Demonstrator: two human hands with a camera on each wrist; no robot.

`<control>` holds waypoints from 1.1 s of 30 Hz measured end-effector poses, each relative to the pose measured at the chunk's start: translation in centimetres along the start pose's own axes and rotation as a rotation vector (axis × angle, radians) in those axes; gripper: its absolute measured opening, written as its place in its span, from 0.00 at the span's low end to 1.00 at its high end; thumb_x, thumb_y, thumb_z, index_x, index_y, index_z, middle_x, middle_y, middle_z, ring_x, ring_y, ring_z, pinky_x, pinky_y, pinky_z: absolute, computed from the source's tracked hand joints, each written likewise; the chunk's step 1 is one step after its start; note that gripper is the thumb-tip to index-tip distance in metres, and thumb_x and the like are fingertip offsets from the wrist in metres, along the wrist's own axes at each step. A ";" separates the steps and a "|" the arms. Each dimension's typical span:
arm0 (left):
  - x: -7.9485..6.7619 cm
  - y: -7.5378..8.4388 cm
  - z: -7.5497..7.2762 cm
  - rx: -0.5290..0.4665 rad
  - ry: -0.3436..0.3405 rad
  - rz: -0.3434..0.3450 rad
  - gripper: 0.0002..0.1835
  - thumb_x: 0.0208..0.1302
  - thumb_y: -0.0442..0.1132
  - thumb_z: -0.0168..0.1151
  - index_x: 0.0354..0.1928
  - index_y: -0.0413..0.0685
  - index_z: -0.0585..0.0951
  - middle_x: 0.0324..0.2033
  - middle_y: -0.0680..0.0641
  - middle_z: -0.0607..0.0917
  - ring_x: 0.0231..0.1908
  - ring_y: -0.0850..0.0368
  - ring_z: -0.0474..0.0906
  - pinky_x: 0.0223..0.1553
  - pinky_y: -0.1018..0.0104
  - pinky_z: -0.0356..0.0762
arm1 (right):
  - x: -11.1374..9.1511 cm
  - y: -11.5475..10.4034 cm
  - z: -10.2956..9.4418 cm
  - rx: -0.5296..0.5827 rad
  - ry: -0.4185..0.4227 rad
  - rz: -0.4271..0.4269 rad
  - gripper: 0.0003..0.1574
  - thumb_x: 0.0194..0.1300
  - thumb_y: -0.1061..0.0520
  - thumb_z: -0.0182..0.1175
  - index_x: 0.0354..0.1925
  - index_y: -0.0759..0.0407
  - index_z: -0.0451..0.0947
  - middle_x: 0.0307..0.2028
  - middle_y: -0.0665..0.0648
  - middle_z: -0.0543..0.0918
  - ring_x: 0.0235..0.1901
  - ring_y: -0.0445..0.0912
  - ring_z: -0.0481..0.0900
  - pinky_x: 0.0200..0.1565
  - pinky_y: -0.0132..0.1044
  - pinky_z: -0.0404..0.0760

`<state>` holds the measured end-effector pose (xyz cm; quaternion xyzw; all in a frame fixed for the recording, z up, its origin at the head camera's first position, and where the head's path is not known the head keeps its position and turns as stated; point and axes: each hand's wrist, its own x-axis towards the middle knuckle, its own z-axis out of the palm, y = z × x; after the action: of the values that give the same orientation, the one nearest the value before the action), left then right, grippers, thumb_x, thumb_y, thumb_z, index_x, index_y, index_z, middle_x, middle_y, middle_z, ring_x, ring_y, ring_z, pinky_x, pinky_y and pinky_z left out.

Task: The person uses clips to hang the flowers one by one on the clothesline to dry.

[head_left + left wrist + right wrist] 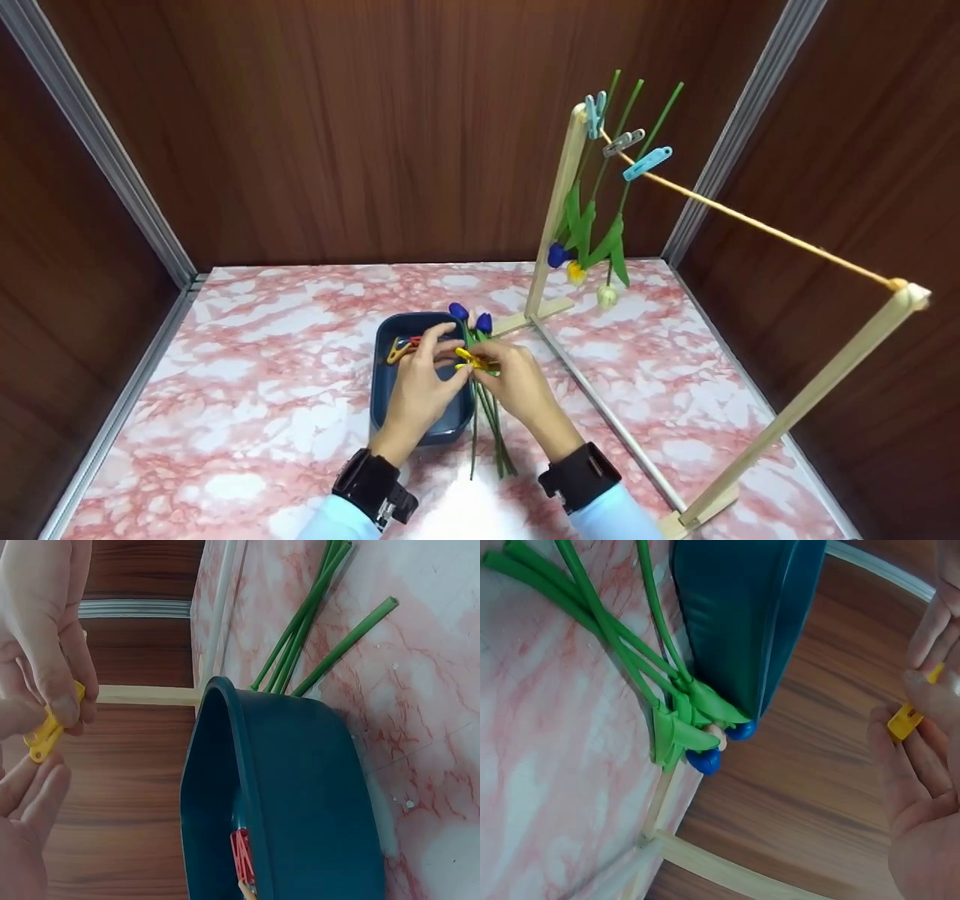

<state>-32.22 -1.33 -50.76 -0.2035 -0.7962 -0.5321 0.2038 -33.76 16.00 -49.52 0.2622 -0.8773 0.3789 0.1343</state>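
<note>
In the head view my left hand (424, 382) and right hand (521, 379) meet over the right side of a dark blue plastic basin (381, 386). Between them is a yellow clothespin (466, 355). The right thumb and fingers pinch it, also seen in the left wrist view, and the left thumb and fingertips grip its other end. Partly hidden below the hands, several artificial tulips lie beside the basin, with blue heads (703, 760), a pale head (717, 736) and green stems (307, 615). An orange clothespin (397, 350) and a red clothespin (241, 856) are in the basin.
To the right stands a wooden frame (806, 401) with a cord (765, 225) across its top. Two blue clothespins (647, 163) and a grey clothespin (624, 142) hold blue, yellow and white tulips (607, 295) upside down. Brown wood-grain panels (360, 135) surround the marbled tabletop (225, 397).
</note>
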 end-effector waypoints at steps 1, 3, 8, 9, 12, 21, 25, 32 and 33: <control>0.0 0.0 0.0 -0.029 0.002 0.001 0.32 0.59 0.35 0.71 0.65 0.47 0.70 0.51 0.46 0.85 0.48 0.58 0.83 0.49 0.69 0.81 | -0.1 0.0 0.0 0.038 0.014 0.008 0.13 0.61 0.62 0.69 0.45 0.56 0.84 0.43 0.54 0.86 0.41 0.44 0.86 0.42 0.32 0.84; 0.0 -0.1 0.1 -0.091 0.007 -0.009 0.30 0.61 0.39 0.71 0.64 0.47 0.71 0.51 0.47 0.84 0.50 0.57 0.82 0.50 0.67 0.81 | -0.1 0.1 0.0 0.128 0.039 0.041 0.12 0.61 0.61 0.69 0.45 0.56 0.85 0.42 0.54 0.85 0.41 0.45 0.86 0.42 0.31 0.84; 0.0 -0.3 0.4 -0.198 -0.038 -0.086 0.25 0.62 0.47 0.69 0.59 0.50 0.77 0.48 0.51 0.85 0.50 0.58 0.82 0.50 0.59 0.82 | -0.2 0.2 -0.5 0.299 0.117 0.135 0.14 0.59 0.59 0.71 0.46 0.55 0.85 0.40 0.54 0.86 0.42 0.48 0.84 0.43 0.35 0.85; 0.0 0.1 0.4 -0.210 -0.059 -0.106 0.23 0.63 0.45 0.69 0.58 0.47 0.78 0.47 0.49 0.86 0.49 0.56 0.82 0.50 0.56 0.82 | -0.2 -0.4 -0.8 0.320 0.129 0.148 0.14 0.59 0.60 0.71 0.45 0.57 0.85 0.39 0.56 0.87 0.42 0.50 0.84 0.44 0.38 0.85; -0.2 0.0 0.7 -0.202 -0.115 -0.155 0.19 0.63 0.41 0.69 0.55 0.48 0.81 0.45 0.49 0.87 0.47 0.56 0.83 0.48 0.58 0.83 | -0.2 -1.9 -1.9 0.366 0.138 0.176 0.15 0.58 0.62 0.71 0.45 0.64 0.84 0.38 0.61 0.87 0.42 0.55 0.84 0.46 0.46 0.84; -0.3 -0.1 2.0 -0.105 -0.054 -0.134 0.15 0.62 0.40 0.70 0.50 0.48 0.85 0.39 0.52 0.89 0.40 0.63 0.85 0.41 0.71 0.83 | -0.3 -3.4 -2.7 0.426 0.093 0.202 0.11 0.57 0.66 0.70 0.40 0.67 0.82 0.38 0.63 0.85 0.42 0.55 0.84 0.44 0.40 0.85; -0.6 -0.3 2.4 -0.001 0.033 -0.039 0.12 0.60 0.37 0.70 0.47 0.45 0.86 0.37 0.51 0.89 0.36 0.64 0.86 0.37 0.72 0.83 | -0.4 -3.4 -2.8 0.432 0.066 0.207 0.11 0.57 0.67 0.70 0.40 0.69 0.82 0.37 0.64 0.84 0.42 0.56 0.83 0.44 0.38 0.85; -0.7 -0.2 2.8 -0.013 0.089 -0.017 0.10 0.59 0.40 0.72 0.42 0.47 0.88 0.33 0.53 0.90 0.33 0.64 0.86 0.36 0.70 0.83 | -0.1 -3.2 -3.8 0.530 0.031 0.244 0.18 0.58 0.66 0.69 0.48 0.72 0.80 0.43 0.67 0.83 0.46 0.58 0.82 0.47 0.37 0.83; -0.7 -0.2 2.8 -0.022 0.090 -0.018 0.10 0.59 0.41 0.72 0.42 0.48 0.88 0.33 0.53 0.90 0.33 0.64 0.86 0.36 0.70 0.83 | 0.0 -3.2 -4.1 0.543 0.024 0.244 0.20 0.58 0.66 0.69 0.49 0.72 0.80 0.43 0.68 0.84 0.46 0.58 0.82 0.47 0.37 0.83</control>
<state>-32.02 1.18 -52.27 -0.1745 -0.7821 -0.5512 0.2323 -31.82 17.11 -44.83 0.1766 -0.7674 0.6159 0.0231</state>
